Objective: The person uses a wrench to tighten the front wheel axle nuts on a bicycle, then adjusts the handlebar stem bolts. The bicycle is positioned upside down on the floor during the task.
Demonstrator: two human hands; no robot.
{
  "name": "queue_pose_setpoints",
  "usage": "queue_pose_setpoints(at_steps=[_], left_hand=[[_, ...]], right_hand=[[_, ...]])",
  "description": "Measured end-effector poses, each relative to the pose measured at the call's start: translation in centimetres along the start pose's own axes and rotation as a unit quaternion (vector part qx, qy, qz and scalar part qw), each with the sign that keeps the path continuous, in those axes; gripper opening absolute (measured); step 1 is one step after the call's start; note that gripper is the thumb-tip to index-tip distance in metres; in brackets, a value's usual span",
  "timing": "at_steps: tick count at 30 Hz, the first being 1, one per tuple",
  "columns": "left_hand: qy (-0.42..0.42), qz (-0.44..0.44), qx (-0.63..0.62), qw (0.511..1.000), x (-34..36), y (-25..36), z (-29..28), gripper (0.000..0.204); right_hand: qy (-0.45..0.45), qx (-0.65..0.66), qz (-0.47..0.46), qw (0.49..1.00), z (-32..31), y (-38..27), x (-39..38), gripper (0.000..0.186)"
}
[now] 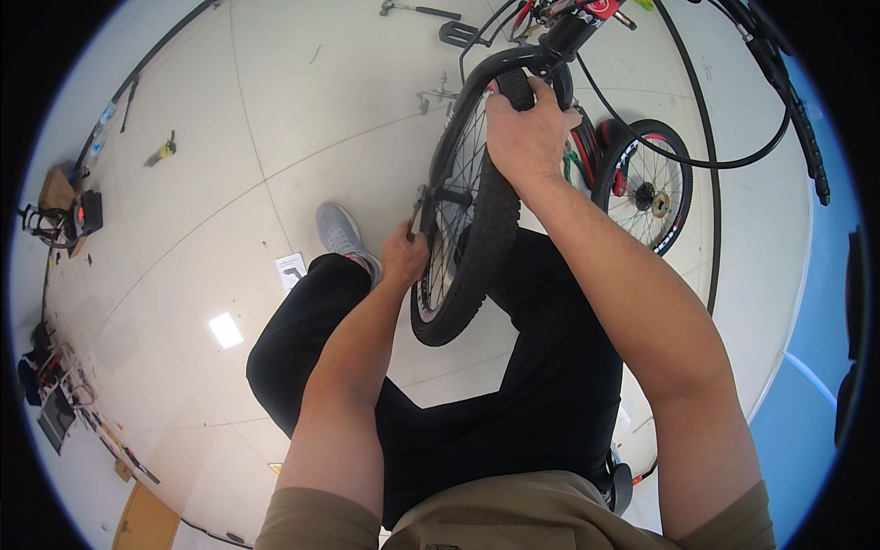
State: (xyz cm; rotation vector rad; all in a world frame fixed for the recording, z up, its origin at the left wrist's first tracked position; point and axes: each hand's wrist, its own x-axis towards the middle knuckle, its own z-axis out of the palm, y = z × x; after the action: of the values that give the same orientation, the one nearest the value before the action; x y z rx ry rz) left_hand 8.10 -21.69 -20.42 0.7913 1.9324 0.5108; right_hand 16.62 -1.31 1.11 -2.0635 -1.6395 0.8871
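Observation:
A bicycle's front wheel with a black knobbly tyre [498,215] stands between my legs, set in a black fork [446,151]. My right hand [532,137] grips the top of the tyre, just below the fork crown, with its thumb and fingers over the tread. Beside the hub on the wheel's left, my left hand [403,257] is closed round a metal wrench [419,207], whose upper end meets the axle at the fork end. My fingers hide most of the wrench's handle.
Behind stands the rear wheel [660,188]; a black cable [683,158] loops to the right. On the pale floor lie a hammer [422,10], a yellow-and-black tool [162,149] and a printed leaflet [291,270]. A box [57,191] and other gear line the left wall.

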Motion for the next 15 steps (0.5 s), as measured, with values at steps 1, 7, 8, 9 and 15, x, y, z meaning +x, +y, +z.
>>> queue_pose_setpoints(at_steps=[1, 7, 8, 9, 15], left_hand=[[0.003, 0.006, 0.009, 1.000, 0.0, -0.2, 0.1, 0.050], [0.008, -0.011, 0.076, 0.997, 2.0, -1.9, 0.8, 0.046], [-0.001, -0.007, 0.082, 0.997, 2.6, -1.9, 0.6, 0.045], [-0.010, -0.002, 0.087, 0.996, 3.3, -1.8, 0.4, 0.044], [0.003, 0.074, 0.126, 0.989, 5.2, -4.4, 0.8, 0.023]], right_hand=[[0.001, 0.002, 0.001, 1.000, 0.0, 0.0, 0.1, 0.070], [0.005, 0.001, -0.007, 1.000, 0.1, 0.2, 0.1, 0.070], [0.007, 0.001, -0.008, 1.000, 0.0, 0.3, 0.3, 0.069], [0.010, 0.001, -0.010, 1.000, 0.0, 0.3, 0.4, 0.069], [0.041, -0.017, -0.034, 0.998, 0.8, 0.3, 0.4, 0.065]])
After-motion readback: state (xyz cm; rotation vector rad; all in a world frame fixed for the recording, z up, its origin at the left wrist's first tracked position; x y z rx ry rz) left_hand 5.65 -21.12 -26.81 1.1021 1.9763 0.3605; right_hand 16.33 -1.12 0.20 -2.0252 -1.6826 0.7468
